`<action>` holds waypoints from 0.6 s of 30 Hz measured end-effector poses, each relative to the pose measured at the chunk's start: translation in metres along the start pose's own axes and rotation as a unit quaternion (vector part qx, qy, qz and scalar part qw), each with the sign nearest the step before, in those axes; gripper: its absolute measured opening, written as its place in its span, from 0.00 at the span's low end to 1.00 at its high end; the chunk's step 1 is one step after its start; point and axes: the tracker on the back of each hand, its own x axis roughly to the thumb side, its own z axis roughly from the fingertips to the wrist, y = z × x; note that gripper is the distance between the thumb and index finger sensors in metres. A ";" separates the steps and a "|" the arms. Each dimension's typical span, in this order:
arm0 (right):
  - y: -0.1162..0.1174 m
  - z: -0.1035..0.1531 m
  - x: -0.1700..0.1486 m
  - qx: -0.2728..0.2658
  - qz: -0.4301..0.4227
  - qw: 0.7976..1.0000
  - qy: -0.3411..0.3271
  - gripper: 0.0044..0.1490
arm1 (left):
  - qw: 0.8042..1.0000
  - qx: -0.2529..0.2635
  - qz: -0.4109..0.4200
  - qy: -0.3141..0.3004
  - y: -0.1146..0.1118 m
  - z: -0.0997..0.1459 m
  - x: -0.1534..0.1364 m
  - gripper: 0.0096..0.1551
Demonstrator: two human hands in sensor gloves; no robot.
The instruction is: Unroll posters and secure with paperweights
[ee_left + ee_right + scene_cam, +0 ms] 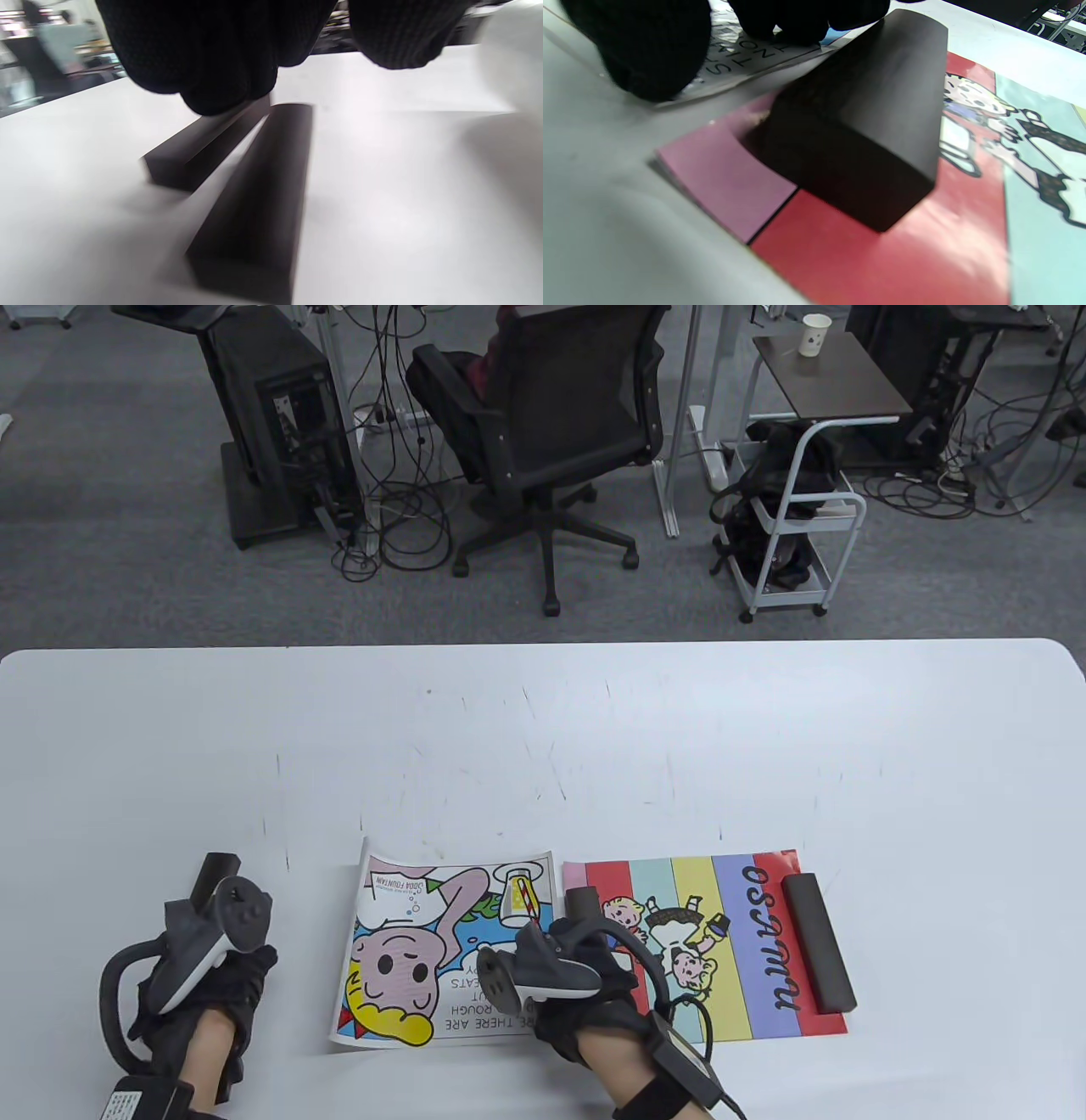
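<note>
A cartoon poster (450, 950) lies unrolled on the white table (543, 746), its far edge curling up. My right hand (577, 976) presses on its right edge, and its fingertips (657, 51) rest on the printed text. A striped "OSAMU" poster (730, 942) lies flat to the right. A dark bar paperweight (819, 942) lies on its right edge and another (865, 127) on its left edge, close beside my right hand. My left hand (212, 967) is over two more dark bars (254, 199) left of the cartoon poster. Its fingers (212, 63) hang over their far ends; the grip is hidden.
The table's far half is bare white. The table's near edge runs just below both wrists. Beyond the far edge stand an office chair (551, 432), a wheeled cart (797, 526) and cables on the floor.
</note>
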 end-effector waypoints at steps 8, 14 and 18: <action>0.000 0.000 0.000 0.001 0.004 1.000 -0.002 0.53 | 0.993 -0.071 -0.077 0.056 -0.031 -0.001 0.011 0.42; 0.000 0.000 0.001 0.002 0.007 1.000 -0.001 0.53 | 0.990 -0.073 -0.093 0.082 -0.042 -0.008 0.020 0.44; 0.000 0.000 0.001 0.002 0.008 1.000 -0.001 0.53 | 0.988 -0.060 -0.104 0.093 -0.046 -0.011 0.023 0.44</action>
